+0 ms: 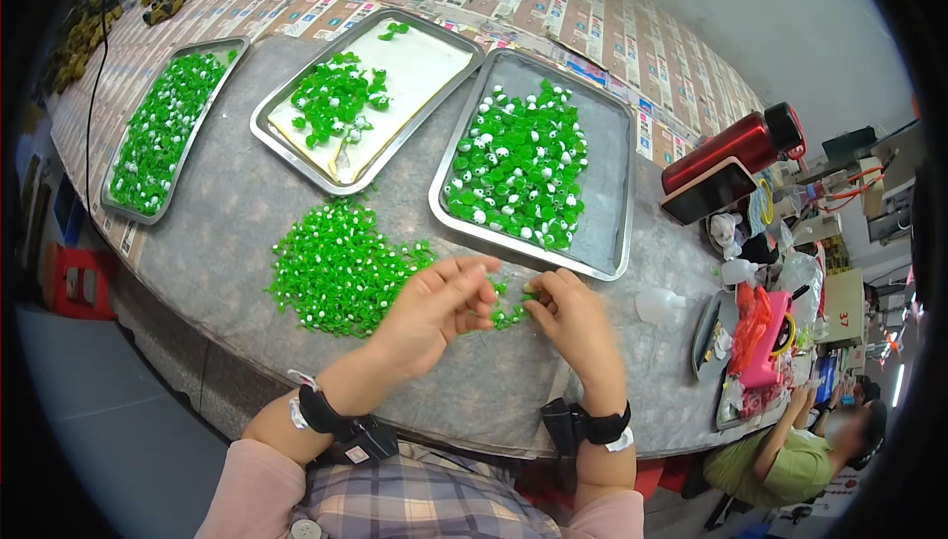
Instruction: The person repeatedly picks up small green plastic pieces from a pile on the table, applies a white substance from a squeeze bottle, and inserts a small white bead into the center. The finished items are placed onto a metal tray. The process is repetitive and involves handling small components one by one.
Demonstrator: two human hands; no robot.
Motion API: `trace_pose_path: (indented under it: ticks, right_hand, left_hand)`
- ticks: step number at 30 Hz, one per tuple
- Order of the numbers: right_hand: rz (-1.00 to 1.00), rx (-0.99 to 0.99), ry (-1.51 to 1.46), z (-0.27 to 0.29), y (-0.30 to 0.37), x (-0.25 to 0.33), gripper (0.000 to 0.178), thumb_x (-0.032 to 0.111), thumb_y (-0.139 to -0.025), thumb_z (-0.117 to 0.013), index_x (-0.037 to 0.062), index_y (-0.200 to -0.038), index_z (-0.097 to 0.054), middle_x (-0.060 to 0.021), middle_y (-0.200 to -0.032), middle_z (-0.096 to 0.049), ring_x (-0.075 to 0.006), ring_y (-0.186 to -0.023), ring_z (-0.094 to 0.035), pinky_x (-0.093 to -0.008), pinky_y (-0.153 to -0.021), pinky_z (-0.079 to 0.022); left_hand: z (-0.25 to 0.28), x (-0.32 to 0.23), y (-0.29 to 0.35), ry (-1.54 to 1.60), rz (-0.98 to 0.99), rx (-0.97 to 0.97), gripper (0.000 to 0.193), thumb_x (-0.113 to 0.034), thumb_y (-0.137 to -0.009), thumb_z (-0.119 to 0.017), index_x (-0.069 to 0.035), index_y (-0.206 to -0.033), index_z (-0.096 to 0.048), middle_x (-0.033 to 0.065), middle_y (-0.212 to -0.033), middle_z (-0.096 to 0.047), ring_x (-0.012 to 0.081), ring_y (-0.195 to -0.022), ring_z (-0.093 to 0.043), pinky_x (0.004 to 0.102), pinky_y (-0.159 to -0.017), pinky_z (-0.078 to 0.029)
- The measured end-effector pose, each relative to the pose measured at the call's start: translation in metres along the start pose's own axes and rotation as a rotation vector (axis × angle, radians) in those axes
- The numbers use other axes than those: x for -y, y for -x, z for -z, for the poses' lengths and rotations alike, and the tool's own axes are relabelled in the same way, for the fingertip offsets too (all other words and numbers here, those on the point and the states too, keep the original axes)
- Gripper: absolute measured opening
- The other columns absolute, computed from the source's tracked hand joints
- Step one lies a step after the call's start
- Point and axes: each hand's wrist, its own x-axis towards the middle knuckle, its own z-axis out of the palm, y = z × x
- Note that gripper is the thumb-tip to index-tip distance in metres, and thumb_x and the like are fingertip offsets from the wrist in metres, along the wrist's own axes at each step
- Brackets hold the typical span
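My left hand is raised over the table with its fingers curled and the thumb near the index finger. Whatever it may hold is too small to name. Opposite it, my right hand pinches a small green piece between thumb and fingertips. A few loose green pieces lie between the hands. To the left spreads a large pile of tiny green and white pieces. Just beyond my hands is a metal tray of bigger green parts with white, eye-like balls.
Farther left stand a tray with a white sheet bearing green parts, and a narrow full tray. A red flask, a phone and a whitish bottle are at right. Beyond sits a person in a green shirt.
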Motion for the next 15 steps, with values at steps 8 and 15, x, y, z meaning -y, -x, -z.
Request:
trace_pose_path:
  ticks: [8, 15]
  right_hand:
    - [-0.150, 0.175, -0.852, 0.014, 0.011, 0.005, 0.009, 0.003, -0.073, -0.057, 0.0013, -0.077, -0.049, -0.0049, -0.074, -0.056, -0.0113, -0.063, -0.056, -0.0224, -0.055, -0.046]
    - [-0.309, 0.362, -1.511, 0.004, 0.028, 0.002, 0.023, 0.000, -0.072, -0.058, 0.0037, -0.087, -0.042, -0.0060, -0.073, -0.055, -0.0136, -0.061, -0.057, -0.0228, -0.055, -0.048]
  left_hand:
    - [-0.010, 0.010, 0.005, -1.084, -0.522, 0.119, 0.025, -0.006, -0.074, -0.058, -0.006, -0.099, -0.057, 0.0048, -0.078, -0.056, 0.0120, -0.071, -0.053, 0.0235, -0.064, -0.044]
    - [-0.006, 0.017, 0.002, -1.009, -0.508, 0.300, 0.019, -0.007, -0.069, -0.062, -0.007, -0.088, -0.061, 0.0044, -0.078, -0.055, 0.0148, -0.071, -0.053, 0.0238, -0.062, -0.042]
